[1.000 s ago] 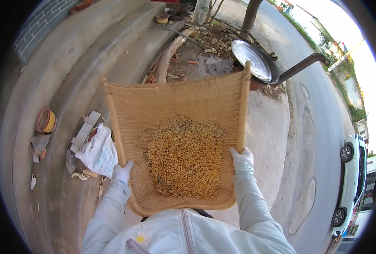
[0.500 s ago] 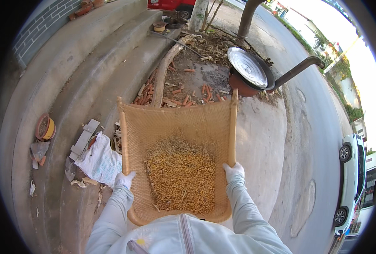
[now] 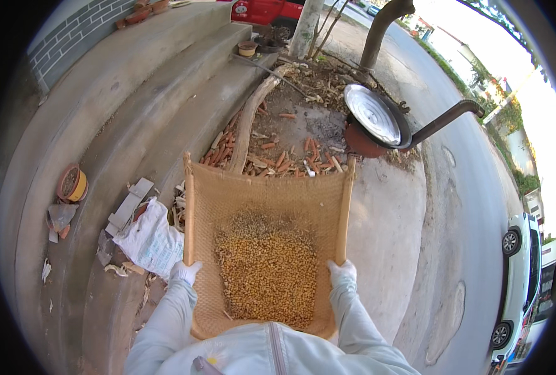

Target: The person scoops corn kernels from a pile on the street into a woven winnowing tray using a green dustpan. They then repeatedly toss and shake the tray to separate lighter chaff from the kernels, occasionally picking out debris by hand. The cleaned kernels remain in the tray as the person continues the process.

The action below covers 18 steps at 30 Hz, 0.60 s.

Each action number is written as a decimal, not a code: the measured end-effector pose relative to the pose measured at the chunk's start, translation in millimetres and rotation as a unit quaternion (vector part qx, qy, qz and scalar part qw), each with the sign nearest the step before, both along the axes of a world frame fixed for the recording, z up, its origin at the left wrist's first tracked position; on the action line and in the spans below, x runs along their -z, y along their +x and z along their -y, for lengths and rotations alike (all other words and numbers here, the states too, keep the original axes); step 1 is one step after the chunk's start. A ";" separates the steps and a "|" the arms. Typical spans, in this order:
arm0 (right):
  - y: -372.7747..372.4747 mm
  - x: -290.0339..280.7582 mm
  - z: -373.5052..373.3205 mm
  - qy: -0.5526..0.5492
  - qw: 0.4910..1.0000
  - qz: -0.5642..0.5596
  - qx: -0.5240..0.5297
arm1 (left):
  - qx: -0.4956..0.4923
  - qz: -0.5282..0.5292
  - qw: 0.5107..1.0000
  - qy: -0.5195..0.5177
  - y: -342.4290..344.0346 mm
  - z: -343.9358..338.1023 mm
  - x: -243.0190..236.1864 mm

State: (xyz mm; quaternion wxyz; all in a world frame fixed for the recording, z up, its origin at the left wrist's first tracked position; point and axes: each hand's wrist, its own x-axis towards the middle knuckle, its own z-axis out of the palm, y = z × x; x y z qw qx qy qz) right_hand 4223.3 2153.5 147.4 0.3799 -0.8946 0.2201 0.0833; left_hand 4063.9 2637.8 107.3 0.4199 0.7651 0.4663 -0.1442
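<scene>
From afar, I have the left hand (image 3: 186, 272) and right hand (image 3: 342, 272) gripping opposite sides of the basket (image 3: 265, 190) at six o'clock, yellow grain (image 3: 267, 281) inside; a white sack (image 3: 153, 240) lies at eight, a silver lid (image 3: 373, 114) at two.

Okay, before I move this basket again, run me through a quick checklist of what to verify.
1. Left hand closed on the basket's left edge: ok.
2. Right hand closed on its right edge: ok.
3. Yellow grains heaped inside the basket, away from the far rim: ok.
4. Grains free of other bits: not ok; fine, darker bits lie along the far side of the heap.
5. Near rim clear of your jacket: cannot tell; the jacket hides part of that rim.
6. Underside of the basket sound: cannot tell; it is out of sight.
</scene>
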 end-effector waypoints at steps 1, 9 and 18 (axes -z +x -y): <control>2.2 -18.9 -8.2 -0.011 1.000 -0.022 0.003 | -0.004 0.028 0.999 0.045 -2.4 3.2 0.6; 18.6 -125.0 -18.1 0.106 0.980 0.166 0.020 | -0.091 0.172 0.979 -0.053 37.6 6.2 -55.9; -4.3 -8.7 -16.8 -0.024 1.000 -0.011 -0.006 | -0.013 -0.033 0.998 0.054 1.7 -12.7 -1.0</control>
